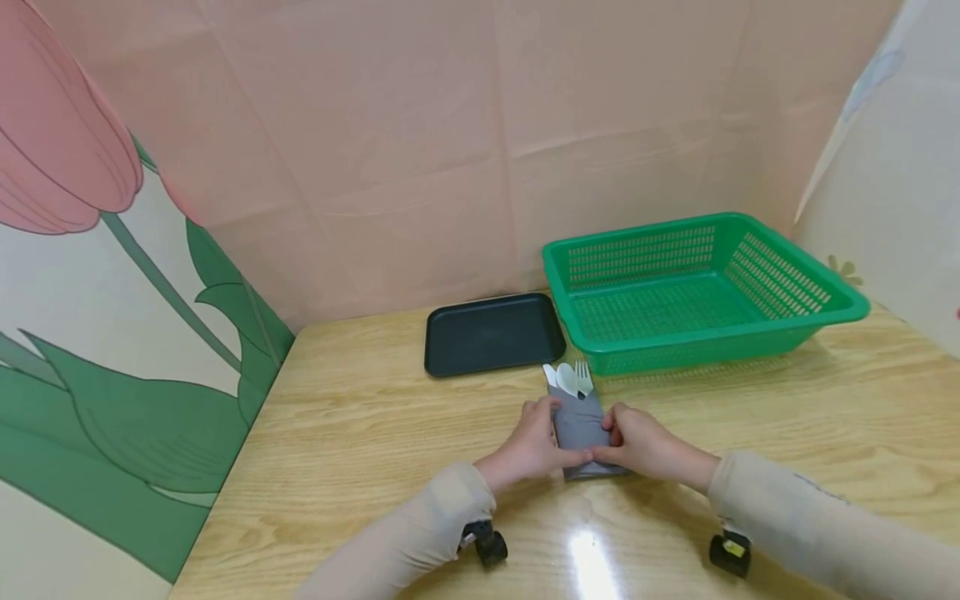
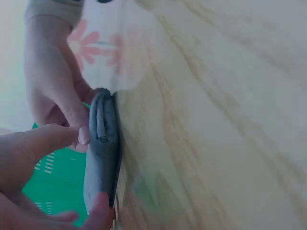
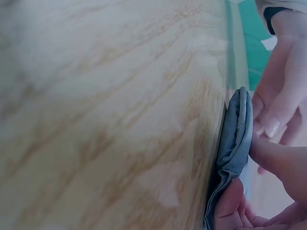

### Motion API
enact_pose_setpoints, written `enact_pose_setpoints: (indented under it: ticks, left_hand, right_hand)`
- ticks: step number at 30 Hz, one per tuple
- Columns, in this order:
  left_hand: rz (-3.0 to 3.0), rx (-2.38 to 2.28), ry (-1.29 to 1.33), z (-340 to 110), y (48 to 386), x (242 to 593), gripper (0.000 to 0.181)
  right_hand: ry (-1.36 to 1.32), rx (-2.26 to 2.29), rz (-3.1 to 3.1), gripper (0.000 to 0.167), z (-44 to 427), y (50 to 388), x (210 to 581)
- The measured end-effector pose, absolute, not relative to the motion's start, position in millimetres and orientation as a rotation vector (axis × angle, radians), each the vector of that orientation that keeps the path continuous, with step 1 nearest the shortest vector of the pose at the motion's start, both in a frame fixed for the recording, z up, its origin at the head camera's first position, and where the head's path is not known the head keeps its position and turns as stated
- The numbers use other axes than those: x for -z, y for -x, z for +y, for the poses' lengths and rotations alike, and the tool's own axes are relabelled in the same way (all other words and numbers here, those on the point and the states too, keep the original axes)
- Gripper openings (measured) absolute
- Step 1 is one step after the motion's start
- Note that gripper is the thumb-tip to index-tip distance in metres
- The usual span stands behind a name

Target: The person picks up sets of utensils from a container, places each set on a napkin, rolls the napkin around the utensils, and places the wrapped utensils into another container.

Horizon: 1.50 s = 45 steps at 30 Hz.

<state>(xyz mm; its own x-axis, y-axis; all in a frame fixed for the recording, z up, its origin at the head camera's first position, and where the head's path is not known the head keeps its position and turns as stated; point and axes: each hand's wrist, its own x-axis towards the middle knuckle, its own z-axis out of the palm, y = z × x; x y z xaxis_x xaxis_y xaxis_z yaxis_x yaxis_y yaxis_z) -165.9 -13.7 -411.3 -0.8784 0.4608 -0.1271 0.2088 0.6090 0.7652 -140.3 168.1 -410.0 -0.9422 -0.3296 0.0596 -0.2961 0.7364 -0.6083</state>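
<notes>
A folded grey cloth napkin (image 1: 579, 427) lies on the table in the head view. White plastic cutlery sticks out of its far end: a knife (image 1: 551, 376), a spoon (image 1: 567, 380) and a fork (image 1: 583, 377). My left hand (image 1: 534, 442) grips the napkin's left edge, thumb across the top. From the other side my right hand (image 1: 643, 442) holds the right edge, and the two thumb tips meet near the lower end. Rolled layers of the napkin (image 2: 102, 143) show end-on in the left wrist view. The right wrist view shows the napkin (image 3: 235, 139) flat against the tabletop.
A black tray (image 1: 495, 335) lies behind the napkin to the left. To the right, a green plastic basket (image 1: 693, 337) stands close to the cutlery's tips. A pinkish sheet (image 1: 390, 167) hangs behind the wooden table (image 1: 360, 433).
</notes>
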Motion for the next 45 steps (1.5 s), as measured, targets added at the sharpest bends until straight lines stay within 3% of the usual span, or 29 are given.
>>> enact_pose_setpoints:
  ticks: [4, 9, 21, 31, 40, 45]
  left_hand:
    - [2.334, -1.403, -0.329, -14.3, 167.5, 411.9, 0.086]
    - [2.298, -1.423, -0.238, -17.1, 172.0, 412.5, 0.080]
    - [2.268, -1.410, -0.203, -16.5, 176.3, 412.9, 0.069]
    - [2.424, -1.333, -0.308, -15.2, 178.6, 415.7, 0.046]
    - [2.420, -1.302, -0.309, -13.1, 181.5, 417.7, 0.048]
    - [2.383, -1.343, -0.284, -12.5, 180.6, 418.9, 0.028]
  right_hand:
    - [0.503, 1.002, 2.889, 0.035, 167.3, 140.2, 410.7]
    - [0.480, 1.006, 2.877, 0.038, 167.3, 140.5, 410.0]
    - [0.382, 1.005, 2.803, 0.039, 167.6, 140.4, 406.5]
    - [0.393, 0.977, 2.805, 0.039, 168.4, 142.5, 405.5]
    - [0.348, 0.974, 2.752, 0.041, 168.7, 144.7, 403.6]
    - [0.371, 0.947, 2.745, 0.040, 168.9, 146.5, 404.4]
